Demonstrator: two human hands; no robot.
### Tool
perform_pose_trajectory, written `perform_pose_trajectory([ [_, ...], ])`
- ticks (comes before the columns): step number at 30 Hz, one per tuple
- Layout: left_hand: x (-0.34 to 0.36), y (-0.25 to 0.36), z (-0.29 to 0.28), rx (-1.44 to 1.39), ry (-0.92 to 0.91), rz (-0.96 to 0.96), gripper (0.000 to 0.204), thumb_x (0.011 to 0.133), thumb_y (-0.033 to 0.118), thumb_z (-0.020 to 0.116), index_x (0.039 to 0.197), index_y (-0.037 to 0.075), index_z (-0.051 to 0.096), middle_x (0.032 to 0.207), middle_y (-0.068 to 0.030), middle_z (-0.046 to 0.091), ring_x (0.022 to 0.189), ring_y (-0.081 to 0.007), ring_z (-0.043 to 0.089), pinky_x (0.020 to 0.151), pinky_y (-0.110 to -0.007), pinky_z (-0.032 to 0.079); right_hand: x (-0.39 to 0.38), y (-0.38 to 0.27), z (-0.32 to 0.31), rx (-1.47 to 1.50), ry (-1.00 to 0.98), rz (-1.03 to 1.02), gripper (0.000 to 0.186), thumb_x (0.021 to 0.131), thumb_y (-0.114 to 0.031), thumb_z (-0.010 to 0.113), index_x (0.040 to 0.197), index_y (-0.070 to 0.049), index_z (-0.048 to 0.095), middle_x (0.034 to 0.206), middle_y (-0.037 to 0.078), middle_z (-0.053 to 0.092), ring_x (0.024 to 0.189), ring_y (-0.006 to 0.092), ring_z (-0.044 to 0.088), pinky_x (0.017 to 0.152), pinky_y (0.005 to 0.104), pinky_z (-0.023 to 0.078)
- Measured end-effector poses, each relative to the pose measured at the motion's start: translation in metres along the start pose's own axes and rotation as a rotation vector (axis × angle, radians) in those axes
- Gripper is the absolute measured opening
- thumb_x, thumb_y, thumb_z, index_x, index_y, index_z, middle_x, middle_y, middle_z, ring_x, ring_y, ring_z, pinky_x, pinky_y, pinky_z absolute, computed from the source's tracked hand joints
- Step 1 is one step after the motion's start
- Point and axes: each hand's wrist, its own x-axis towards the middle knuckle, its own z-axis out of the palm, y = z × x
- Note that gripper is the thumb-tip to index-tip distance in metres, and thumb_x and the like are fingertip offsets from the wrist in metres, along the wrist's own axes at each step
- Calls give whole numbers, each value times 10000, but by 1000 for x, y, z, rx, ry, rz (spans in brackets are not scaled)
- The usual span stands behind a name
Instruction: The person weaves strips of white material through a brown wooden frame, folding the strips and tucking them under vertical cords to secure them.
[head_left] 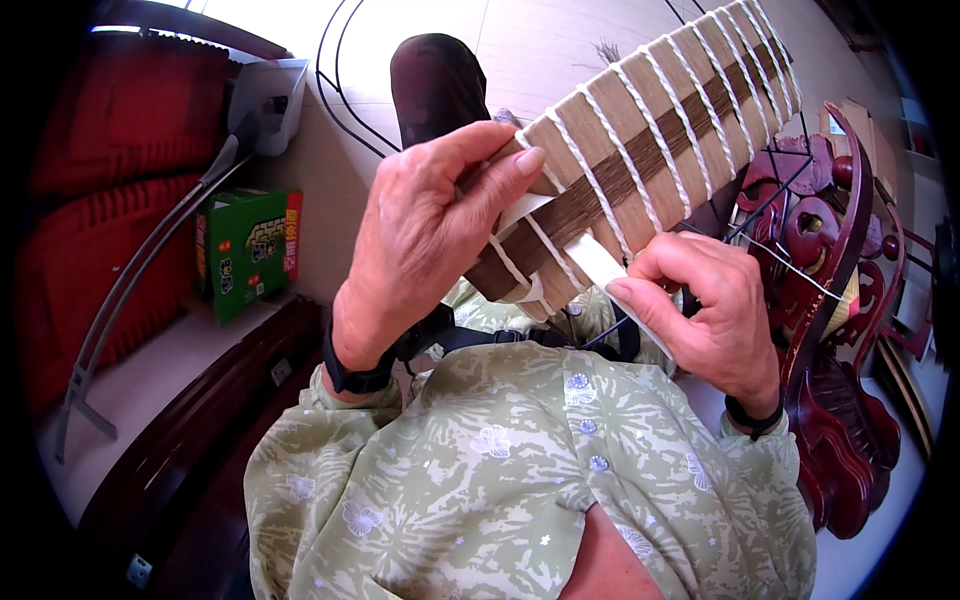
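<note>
A long beige panel [600, 115] with a dark brown stripe is held slantwise in front of my chest, rising to the right. White twisted cord [655, 85] crosses its face in several spaced turns. My left hand [430, 205] is closed on the panel's near left end, thumb on its upper edge, the other fingers partly hidden. A flat white strip [597, 262] lies across this end among the cords, passing beneath at least one. My right hand [705, 305] pinches the strip between thumb and index finger, close to the panel's lower edge. The strip's tail runs down below the right thumb.
A green box [250, 250] and a pale plastic bin [270, 105] stand at left, beside red ribbed cushions [110, 250]. Carved dark red wooden furniture [840, 300] is at right. Thin black metal rods [335, 90] curve over the pale floor ahead, near a dark-clad knee [435, 85].
</note>
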Motion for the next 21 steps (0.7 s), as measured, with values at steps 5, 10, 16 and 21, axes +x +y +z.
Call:
perform_pose_trajectory([
  [5, 8, 18, -6, 96, -85, -42, 218, 917, 137, 705, 1028, -49, 680, 699, -127, 613, 612, -145, 554, 584, -332, 450, -4, 7, 6, 178, 8, 85, 191, 856, -121, 773, 847, -21, 611, 669, 106, 600, 612, 288, 592, 580, 375, 454],
  [10, 9, 14, 19, -88, 73, -44, 247, 962, 200, 697, 954, -47, 692, 684, -72, 626, 604, -83, 518, 547, -284, 431, -5, 9, 8, 259, -26, 141, 168, 839, -105, 778, 877, -28, 634, 676, 97, 624, 608, 275, 601, 581, 363, 460],
  [16, 17, 4, 18, -148, 81, -3, 284, 957, 254, 731, 921, -26, 700, 662, 8, 613, 622, -20, 494, 527, -231, 399, -13, 5, 3, 133, 31, -68, 167, 747, -19, 801, 872, -8, 691, 736, 72, 648, 657, 211, 581, 627, 332, 453],
  [21, 33, 11, 4, 9, 3, 86, 273, 931, 262, 756, 928, -8, 721, 671, 1, 643, 633, -27, 535, 556, -228, 431, -23, -8, -14, 198, -87, -87, 204, 740, -25, 811, 919, -5, 715, 743, 72, 668, 659, 212, 607, 633, 335, 459],
])
